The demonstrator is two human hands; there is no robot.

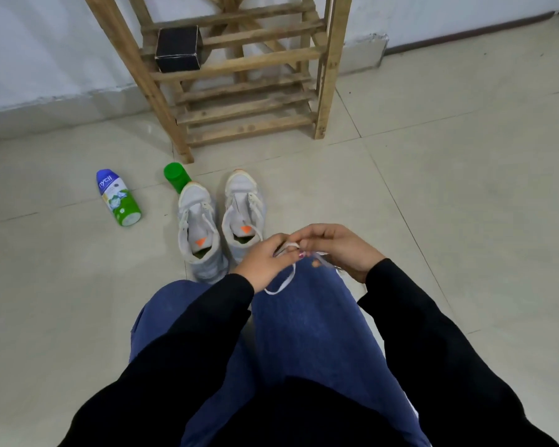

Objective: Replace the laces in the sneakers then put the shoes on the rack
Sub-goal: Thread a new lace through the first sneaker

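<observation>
1. Pinching white lace [290, 244]: L hand [265, 262] & R hand [339, 250], both over knee.
2. Sneakers [199, 233] side by side on floor, nr rack [331, 75].
3. Black box [178, 48] shut, on rack shelf; bottle [118, 198] lying on floor, contents unseen.

Sneakers [221, 217] stand before the rack [239, 69], bottle [118, 197] left.

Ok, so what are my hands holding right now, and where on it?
The left hand and right hand both pinch a white lace partway along; a loop hangs below them.
</observation>
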